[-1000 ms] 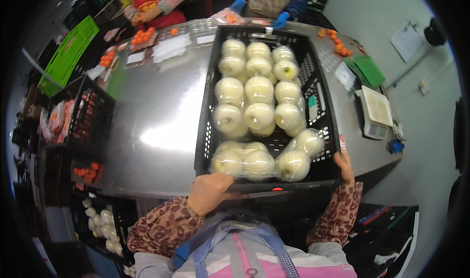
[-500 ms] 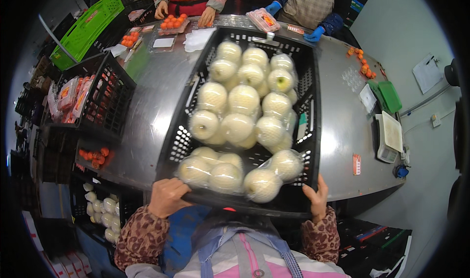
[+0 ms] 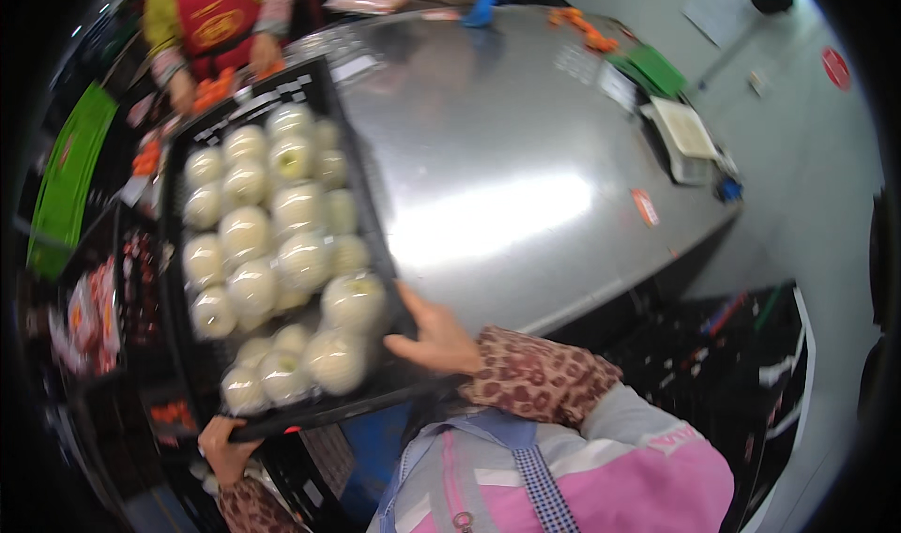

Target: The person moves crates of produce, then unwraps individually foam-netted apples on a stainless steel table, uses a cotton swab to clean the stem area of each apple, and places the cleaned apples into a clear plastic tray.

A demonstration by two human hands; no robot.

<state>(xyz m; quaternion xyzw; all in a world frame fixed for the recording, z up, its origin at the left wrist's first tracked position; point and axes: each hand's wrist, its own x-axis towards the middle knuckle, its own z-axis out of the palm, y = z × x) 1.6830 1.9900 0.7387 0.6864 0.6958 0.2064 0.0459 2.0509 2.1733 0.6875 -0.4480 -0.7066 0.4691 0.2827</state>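
Note:
A black plastic crate (image 3: pixel 368 220), turned at an angle, fills the left-centre of the head view, full of large pale round fruit (image 3: pixel 246 234) in foam nets and clear wrap. My left hand (image 3: pixel 223 445) grips its near left corner from the outside, fingers curled over the edge. My right hand (image 3: pixel 430 338) holds the right side near the close corner, thumb along the edge. The crate's near end overhangs the front of the steel table (image 3: pixel 479 120) by my body. The fingertips of both hands are partly hidden and blurred.
A worker in a red apron (image 3: pixel 211 22) and another with blue gloves (image 3: pixel 479 9) stand across the table. A green crate (image 3: pixel 70 176) and black crate of red packs (image 3: pixel 94 317) are at left. A scale (image 3: pixel 680 139), green tray (image 3: pixel 649 71) and orange fruit (image 3: pixel 587 31) lie at right.
Both hands have moved the crate from the middle toward the left and turned it. The view has shifted, and more of the table's right side now shows.

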